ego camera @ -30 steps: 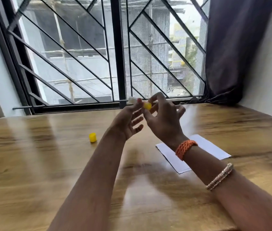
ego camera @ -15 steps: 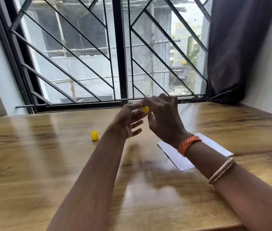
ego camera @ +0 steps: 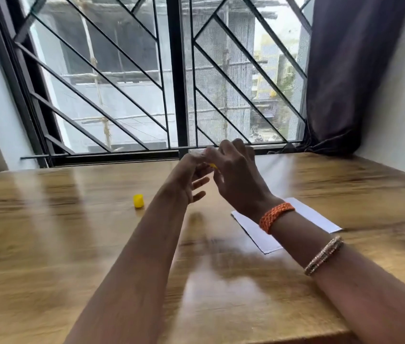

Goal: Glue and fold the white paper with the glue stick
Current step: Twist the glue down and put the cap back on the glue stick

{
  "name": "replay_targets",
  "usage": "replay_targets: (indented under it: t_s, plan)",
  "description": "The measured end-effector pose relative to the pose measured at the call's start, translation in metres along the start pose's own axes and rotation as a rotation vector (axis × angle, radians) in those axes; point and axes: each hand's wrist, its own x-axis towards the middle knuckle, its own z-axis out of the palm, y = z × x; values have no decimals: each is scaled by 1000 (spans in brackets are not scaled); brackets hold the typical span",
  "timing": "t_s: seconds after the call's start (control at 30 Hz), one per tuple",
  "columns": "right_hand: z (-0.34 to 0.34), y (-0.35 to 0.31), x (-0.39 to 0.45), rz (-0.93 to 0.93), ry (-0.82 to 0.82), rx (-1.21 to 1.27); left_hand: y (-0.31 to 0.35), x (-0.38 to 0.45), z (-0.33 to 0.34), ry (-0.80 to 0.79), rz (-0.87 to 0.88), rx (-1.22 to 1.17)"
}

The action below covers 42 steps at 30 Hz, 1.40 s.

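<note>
Both hands are raised together above the wooden table (ego camera: 77, 244), in front of the barred window (ego camera: 166, 78). The left hand (ego camera: 189, 177) and the right hand (ego camera: 236, 175) meet around the glue stick (ego camera: 213, 166), of which only a small yellow part shows between them; the rest is hidden by the fingers. The right hand's fingers are curled over the stick from above, its back turned to the camera. The left hand's thumb and upper fingers close on the stick from the left, while its lower fingers (ego camera: 200, 182) stick out loosely toward the right hand. Motion blur hides which fingers actually touch the stick. The yellow cap (ego camera: 138, 201) stands on the table to the left of and below the left hand, well apart from it. The white paper (ego camera: 315, 217) lies flat on the table beneath the right wrist, which covers its middle; corners show on both sides of the forearm. An orange braided wristband (ego camera: 276, 216) circles the right wrist, and a metal bangle (ego camera: 323, 255) sits further down that forearm. A dark curtain (ego camera: 350, 70) hangs beyond the right hand, at the window's right side.
</note>
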Motion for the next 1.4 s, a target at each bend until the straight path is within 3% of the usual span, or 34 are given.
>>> replay_targets:
  t_s: [0.1,0.23,0.5,0.6,0.67,0.8,0.87,0.93,1.03,1.1,1.27,1.3,1.4]
  plan:
    - [0,-4,-1,77,13,46,-2,1,1,-15,19,-39]
    - [1,-4,0,375,74,278,-2,3,-2,-46,50,-43]
    - [-4,8,3,666,-214,764,-7,9,-7,-39,82,13]
    - [-2,6,0,759,-219,910,-7,11,-8,-56,92,7]
    - [-1,4,-1,656,-135,800,-7,12,-6,-59,87,3]
    - [-2,8,-1,126,22,322,-4,11,-1,-52,41,-25]
    - [-2,8,-1,90,44,247,-3,10,0,-53,34,-54]
    - [-1,7,-1,279,24,390,-3,10,-1,-72,39,-85]
    - [-6,6,4,809,-148,1004,-4,9,1,-103,70,-119]
    - [-7,5,5,962,-225,1281,-4,9,1,-103,98,-116]
    - [-4,0,1,827,-228,1182,-2,11,-4,-134,113,-117]
    - [-2,-1,0,733,-183,1074,-1,8,-4,-123,99,-91]
    - [8,9,-5,212,-14,474,-1,2,-3,-91,57,-11]
